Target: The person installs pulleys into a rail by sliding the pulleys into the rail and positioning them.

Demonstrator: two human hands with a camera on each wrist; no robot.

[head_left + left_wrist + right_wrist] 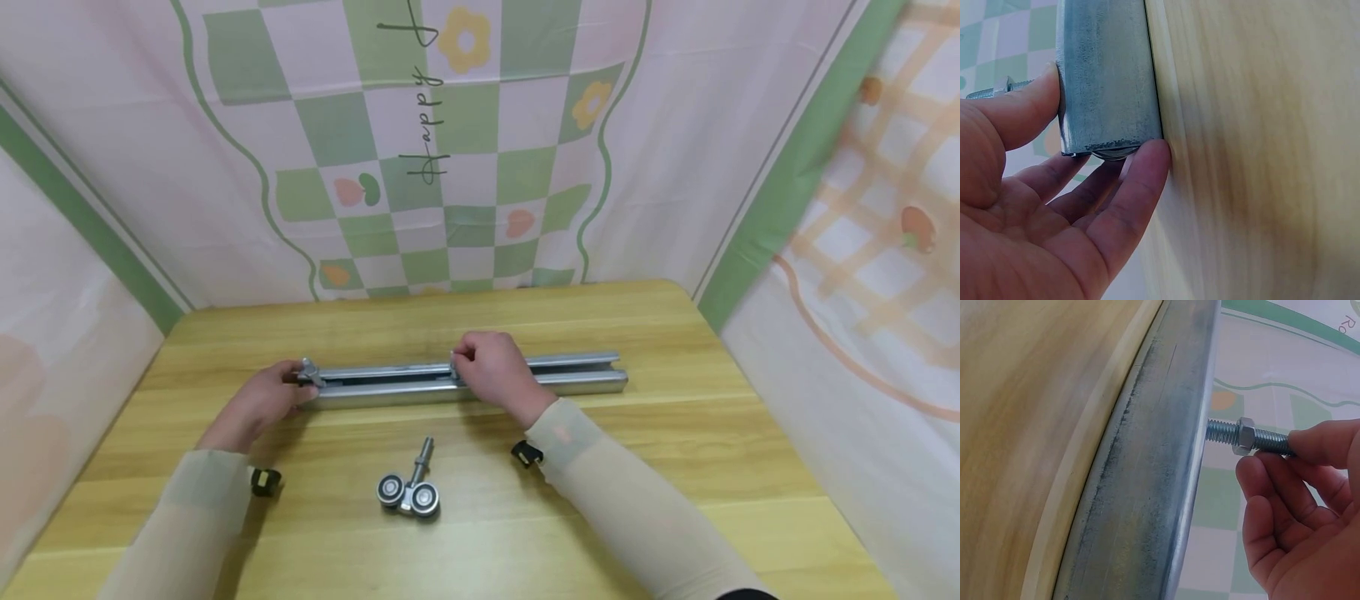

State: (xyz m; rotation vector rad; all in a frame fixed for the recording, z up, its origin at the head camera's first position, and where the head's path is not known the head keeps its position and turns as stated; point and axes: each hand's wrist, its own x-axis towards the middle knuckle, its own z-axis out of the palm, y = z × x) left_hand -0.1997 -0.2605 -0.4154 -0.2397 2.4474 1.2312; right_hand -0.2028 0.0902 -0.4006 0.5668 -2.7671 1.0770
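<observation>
A metal channel rail [390,398] lies across the table, its slot facing up. My left hand [270,396] grips its left end; in the left wrist view the thumb lies on the rail's upper edge and a fingertip [1150,156] at its lower corner. The edge of a wheel [1113,154] peeks out there, and a threaded bolt [310,372] with a nut stands up from the slot. Near the rail's middle my right hand [498,371] pinches the top of a second upright bolt [1246,434] with a nut on it. Whatever carries this bolt inside the rail is hidden.
A loose roller trolley [407,500] with wheels and a threaded bolt lies on the wooden table [637,508] in front of the rail, between my forearms. Patterned curtains [472,183] hang behind the table and on both sides.
</observation>
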